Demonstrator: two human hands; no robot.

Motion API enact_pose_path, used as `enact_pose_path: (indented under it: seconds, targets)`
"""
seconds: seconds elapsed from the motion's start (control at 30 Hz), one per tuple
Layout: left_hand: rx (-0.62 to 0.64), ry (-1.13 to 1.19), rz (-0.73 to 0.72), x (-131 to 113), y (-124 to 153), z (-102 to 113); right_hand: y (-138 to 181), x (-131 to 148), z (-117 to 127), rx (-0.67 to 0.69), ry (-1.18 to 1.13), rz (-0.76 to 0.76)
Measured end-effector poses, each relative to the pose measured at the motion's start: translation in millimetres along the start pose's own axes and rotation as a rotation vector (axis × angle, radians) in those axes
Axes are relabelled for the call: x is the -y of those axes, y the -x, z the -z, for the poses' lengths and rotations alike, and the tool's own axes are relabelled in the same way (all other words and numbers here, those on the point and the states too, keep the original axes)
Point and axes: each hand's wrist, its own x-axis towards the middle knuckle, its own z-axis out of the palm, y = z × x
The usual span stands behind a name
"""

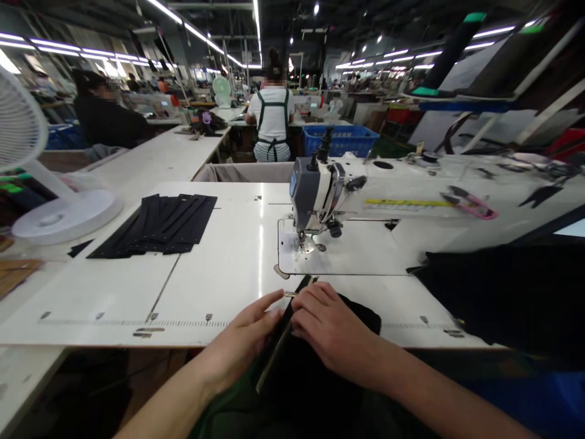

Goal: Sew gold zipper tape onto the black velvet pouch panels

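Observation:
My left hand pinches the left edge of a black fabric piece at the table's front edge, thumb against the cloth and index finger stretched forward. Curled over the same piece from the right is my right hand, its fingers closed on the cloth. A pale strip runs along the fabric's edge between my hands. A small shiny metal piece shows between my left index fingertip and right fingers; its kind is unclear. Just beyond stands the sewing machine, its presser foot apart from the cloth.
A pile of black fabric strips lies left on the white table. More black cloth lies right. Pink-handled snips rest on the machine arm. A white fan stands left. People work behind, near a blue crate.

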Motion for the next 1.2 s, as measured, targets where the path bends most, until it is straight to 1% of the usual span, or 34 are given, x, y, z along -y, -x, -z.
enact_pose_path:
  seconds: [0.13, 0.2, 0.23, 0.3, 0.4, 0.53, 0.57, 0.7, 0.8, 0.83, 0.9, 0.97, 1.0, 1.03, 1.1, 1.13, 1.17, 1.2]
  targets:
    - [0.073, -0.178, -0.091, 2, 21, 10, 3, -7, 11, -0.112, -0.061, -0.175]
    - [0.112, -0.247, -0.1, 6, 27, 12, 5, -8, 13, -0.142, -0.123, -0.219]
    - [0.11, -0.272, -0.095, 9, 29, 12, 6, -7, 12, -0.15, -0.152, -0.232]
    - [0.064, -0.322, -0.081, 13, 30, 10, 8, -5, 10, -0.154, -0.2, -0.257]
    - [-0.05, -0.374, -0.083, 16, 30, 5, 11, -1, 7, -0.14, -0.246, -0.282]
    - [-0.206, -0.423, -0.186, 21, 34, 2, 14, 3, 5, -0.172, -0.247, -0.312]
    - [-0.221, -0.453, -0.204, 22, 35, 2, 14, 4, 4, -0.182, -0.243, -0.318]
    - [-0.211, -0.637, -0.244, 23, 35, 4, 17, 9, 1, -0.198, -0.237, -0.316]
    - [-0.261, -0.727, -0.253, 18, 31, 14, 24, 9, 10, -0.19, -0.242, -0.289]
    - [-0.248, -0.732, -0.232, 16, 30, 18, 27, 8, 15, -0.177, -0.252, -0.307]
    - [-0.177, -0.737, -0.169, 9, 29, 27, 32, 3, 27, -0.129, -0.298, -0.38]
    - [-0.128, -0.755, -0.131, 0, 29, 30, 33, -3, 39, -0.058, -0.363, -0.461]
    - [-0.143, -0.765, -0.151, -7, 30, 28, 32, -4, 44, -0.018, -0.392, -0.483]
    - [-0.183, -0.781, -0.204, -13, 31, 24, 29, -5, 48, 0.017, -0.413, -0.493]
    - [-0.258, -0.846, -0.377, -28, 30, 10, 23, -3, 52, 0.07, -0.438, -0.474]
    - [-0.264, -0.912, -0.459, -35, 28, 1, 20, -1, 53, 0.083, -0.447, -0.45]
    - [-0.24, -0.99, -0.514, -40, 25, -8, 17, 1, 53, 0.094, -0.46, -0.429]
    - [-0.189, -1.067, -0.528, -45, 21, -15, 15, 2, 53, 0.111, -0.474, -0.424]
